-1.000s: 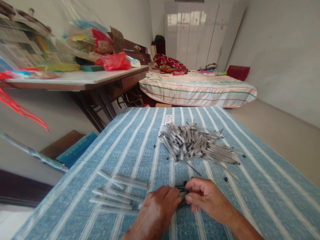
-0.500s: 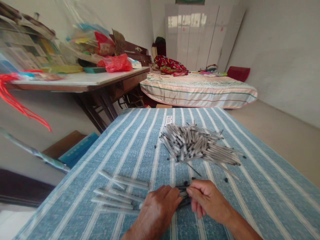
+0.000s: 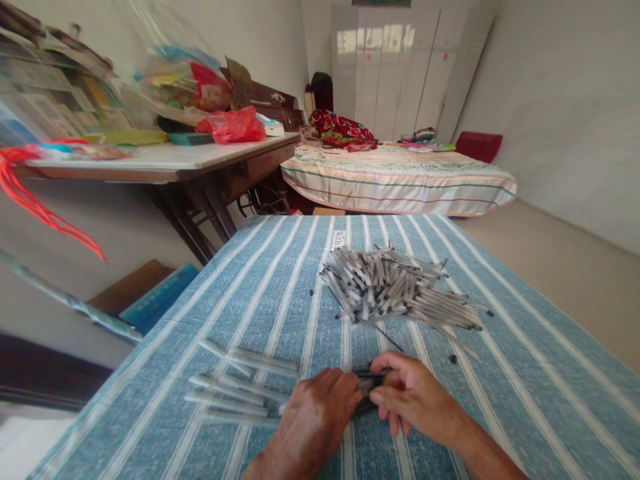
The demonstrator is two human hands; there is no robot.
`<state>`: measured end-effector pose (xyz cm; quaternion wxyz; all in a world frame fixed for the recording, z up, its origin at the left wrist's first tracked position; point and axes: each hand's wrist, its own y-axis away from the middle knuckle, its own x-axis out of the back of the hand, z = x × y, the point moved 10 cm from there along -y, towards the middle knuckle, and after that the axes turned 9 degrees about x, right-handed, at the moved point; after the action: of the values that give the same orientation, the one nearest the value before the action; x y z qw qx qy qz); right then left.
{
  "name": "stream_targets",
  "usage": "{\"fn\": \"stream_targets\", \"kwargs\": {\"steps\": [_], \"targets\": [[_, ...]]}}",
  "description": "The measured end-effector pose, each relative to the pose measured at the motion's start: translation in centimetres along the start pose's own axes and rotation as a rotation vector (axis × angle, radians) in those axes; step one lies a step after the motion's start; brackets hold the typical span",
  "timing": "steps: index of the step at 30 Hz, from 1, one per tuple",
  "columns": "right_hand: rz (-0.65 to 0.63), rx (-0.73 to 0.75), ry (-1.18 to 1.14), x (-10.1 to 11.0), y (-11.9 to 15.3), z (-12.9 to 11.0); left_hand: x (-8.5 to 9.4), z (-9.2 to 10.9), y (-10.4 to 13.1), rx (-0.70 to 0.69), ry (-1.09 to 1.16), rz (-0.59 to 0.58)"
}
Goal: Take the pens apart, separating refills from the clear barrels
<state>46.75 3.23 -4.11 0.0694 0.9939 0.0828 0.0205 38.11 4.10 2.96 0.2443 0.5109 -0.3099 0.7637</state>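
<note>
My left hand is closed low over the striped cloth, fingers curled round a pen that is mostly hidden. Beside it my right hand has thumb and index finger apart, on either side of dark pen parts; nothing shows clearly held in it. Several translucent pen barrels lie to the left of my left hand. Farther back spreads a big heap of translucent pens with black ends. A thin black rod lies between heap and hands, and a small black cap sits to the right.
The table has a blue and white striped cloth. Another small black piece lies left of the heap. A side desk with bags and red strings stands at the left. Beyond the table is a bed.
My right thumb and index finger have parted, the index finger shifting over the black pieces at the back. My left hand stays almost in place, and the heap is unchanged.
</note>
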Motion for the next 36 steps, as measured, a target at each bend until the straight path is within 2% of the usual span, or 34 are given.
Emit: {"fn": "stream_targets", "kwargs": {"steps": [3,9,13,21,28,32,36], "targets": [[0.007,0.004,0.05,0.2,0.0,0.0,0.1,0.1,0.0,-0.007,-0.006,0.006],[-0.032,-0.01,-0.035,-0.1,0.0,0.3,0.2,0.5,0.0,-0.036,-0.021,0.003],[-0.006,-0.028,0.0,0.0,-0.1,0.7,0.3,0.1,-0.1,0.011,-0.023,-0.005],[0.007,0.035,-0.086,1.0,0.0,-1.0,0.3,-0.4,-0.2,0.032,-0.003,-0.002],[0.163,0.102,-0.177,1.6,-0.1,-1.8,0.5,0.3,-0.3,0.009,0.004,0.005],[0.223,0.116,-0.134,2.0,-0.1,-2.0,0.0,0.3,-0.2,0.014,-0.015,-0.006],[0.262,0.129,-0.081,3.6,0.0,-2.2,0.3,-0.1,-0.3,0.005,-0.027,-0.007]]}}
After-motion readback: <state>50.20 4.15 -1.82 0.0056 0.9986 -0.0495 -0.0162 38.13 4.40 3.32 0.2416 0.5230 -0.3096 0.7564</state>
